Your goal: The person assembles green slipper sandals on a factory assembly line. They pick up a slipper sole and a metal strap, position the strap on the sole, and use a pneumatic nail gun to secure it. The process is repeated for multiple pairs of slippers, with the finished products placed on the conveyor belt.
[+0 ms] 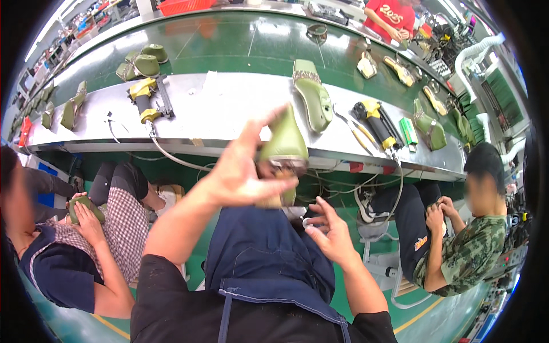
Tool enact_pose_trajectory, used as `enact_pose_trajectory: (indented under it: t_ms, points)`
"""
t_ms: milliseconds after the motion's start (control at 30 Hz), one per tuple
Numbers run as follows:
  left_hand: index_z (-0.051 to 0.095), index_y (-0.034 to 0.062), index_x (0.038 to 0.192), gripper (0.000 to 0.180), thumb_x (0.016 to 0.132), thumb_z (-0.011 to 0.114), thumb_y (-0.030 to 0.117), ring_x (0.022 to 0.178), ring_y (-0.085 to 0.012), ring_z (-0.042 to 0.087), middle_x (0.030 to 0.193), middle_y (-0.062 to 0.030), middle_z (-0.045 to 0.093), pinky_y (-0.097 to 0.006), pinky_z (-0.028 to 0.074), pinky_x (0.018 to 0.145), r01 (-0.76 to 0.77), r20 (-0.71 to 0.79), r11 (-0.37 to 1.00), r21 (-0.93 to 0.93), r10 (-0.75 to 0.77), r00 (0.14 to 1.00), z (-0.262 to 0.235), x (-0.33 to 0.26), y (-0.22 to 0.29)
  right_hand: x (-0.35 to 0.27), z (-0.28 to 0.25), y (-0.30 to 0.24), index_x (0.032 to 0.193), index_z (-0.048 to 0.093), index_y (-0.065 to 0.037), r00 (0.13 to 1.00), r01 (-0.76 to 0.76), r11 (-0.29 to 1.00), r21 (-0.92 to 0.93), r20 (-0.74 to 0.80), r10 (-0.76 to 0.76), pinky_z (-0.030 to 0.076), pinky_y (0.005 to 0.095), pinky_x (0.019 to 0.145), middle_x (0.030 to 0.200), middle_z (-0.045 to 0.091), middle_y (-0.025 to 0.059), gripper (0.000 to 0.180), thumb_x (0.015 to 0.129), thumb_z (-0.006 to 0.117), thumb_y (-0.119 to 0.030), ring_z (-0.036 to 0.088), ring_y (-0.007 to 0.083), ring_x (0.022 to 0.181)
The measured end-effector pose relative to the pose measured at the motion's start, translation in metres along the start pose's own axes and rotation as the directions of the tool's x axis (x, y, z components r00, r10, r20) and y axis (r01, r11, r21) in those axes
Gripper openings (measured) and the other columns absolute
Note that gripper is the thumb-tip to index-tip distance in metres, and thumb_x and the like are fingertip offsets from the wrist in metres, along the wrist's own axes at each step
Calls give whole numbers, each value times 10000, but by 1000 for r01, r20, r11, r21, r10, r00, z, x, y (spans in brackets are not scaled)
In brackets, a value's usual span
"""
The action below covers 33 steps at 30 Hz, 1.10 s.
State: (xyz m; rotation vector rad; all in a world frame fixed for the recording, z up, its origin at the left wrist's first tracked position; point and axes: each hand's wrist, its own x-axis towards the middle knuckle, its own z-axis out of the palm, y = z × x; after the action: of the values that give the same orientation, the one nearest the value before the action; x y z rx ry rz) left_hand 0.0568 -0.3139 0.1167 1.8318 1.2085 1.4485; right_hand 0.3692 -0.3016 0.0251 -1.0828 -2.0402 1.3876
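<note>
— What's the biggest thing in front of you?

— The long curved workbench (229, 108), steel at its near edge with a green belt behind it. Green shoe parts lie along it, and so does a yellow nail gun (146, 97) on my left with its hose running down over the edge. A second yellow gun (374, 120) lies to my right, and an olive shoe upper (313, 94) rests near the bench edge between them.

— And your hands?

— My left hand (243, 171) is raised above my blue apron (269, 257), fingers spread wide, thumb and fingertips against the olive-green shoe (284, 146). The shoe stands toe up just below the bench edge. My right hand (329, 228) is lower, near my lap, fingers half curled. Something small and pale shows at its fingertips, and I cannot tell whether I'm pinching it.
</note>
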Motion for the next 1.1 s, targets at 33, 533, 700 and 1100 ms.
enact_pose_trajectory:
  t_ms: [33, 533, 700, 1100]
  points:
    - [324, -1, 1610, 1071, 725, 915, 112, 1454, -327, 435, 1593, -215, 404, -422, 352, 1214, -14, -48, 1000, -21, 13, 999, -11, 15, 9, 7, -9, -5, 1595, 391, -2, 998, 10, 999, -38, -58, -12, 629, 366, 855, 1426, 625, 224, 771, 922, 766, -45, 723, 269, 1108]
    - [535, 86, 1404, 812, 695, 921, 176, 1521, -438, 333, 1499, -162, 480, -612, 266, 1253, -90, 93, 448, 890, 15, 996, -58, 25, -82, 191, -132, 28, 1345, 614, 17, 808, 146, 640, -755, -282, -517, 464, 484, 1109, 1397, 589, 231, 532, 868, 789, -142, 530, 428, 1312]
    - [531, 24, 1385, 763, 740, 899, 198, 1505, -446, 350, 1460, -206, 507, -657, 223, 1247, -34, -14, 434, 900, 106, 994, -13, 37, -87, 233, -156, 59, 1303, 658, -52, 850, 85, 604, -792, -259, -459, 484, 478, 1082, 1374, 612, 148, 488, 859, 790, -208, 549, 375, 1301]
    - [104, -77, 1611, 1169, 812, 870, 299, 1478, -442, 316, 1584, -313, 228, -479, 304, 1234, 280, -242, 937, 211, -227, 943, 133, 126, -141, 254, -172, 63, 1074, 742, -82, 764, 55, 587, -807, -345, -545, 532, 432, 913, 1104, 717, 49, 227, 866, 764, -172, 633, 287, 1106]
